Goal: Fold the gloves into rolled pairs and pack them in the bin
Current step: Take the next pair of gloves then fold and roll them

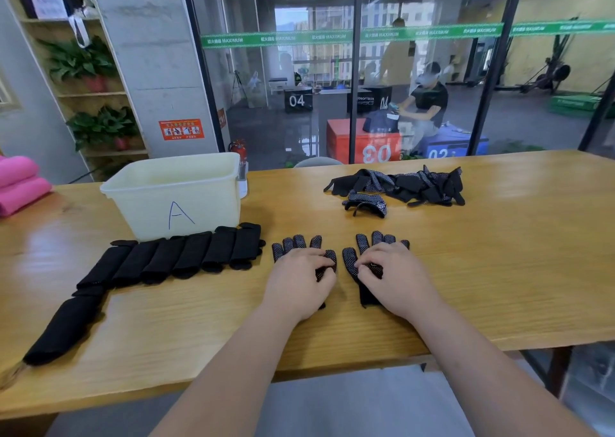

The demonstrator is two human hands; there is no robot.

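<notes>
While each black dotted knit glove [301,247] lies flat, fingers pointing away, left hand [299,278] and right hand [392,272] press curled fingertips down, apparently pinching nothing; the white plastic bin [173,200] sits far-left.

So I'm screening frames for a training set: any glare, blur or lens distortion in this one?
Head view: sharp around both hands, left hand and right hand; ceiling lights glare off the wooden table, mostly left of the bin; wide-angle bending curves the table edge and window frames; reflections veil the glass wall.
</notes>
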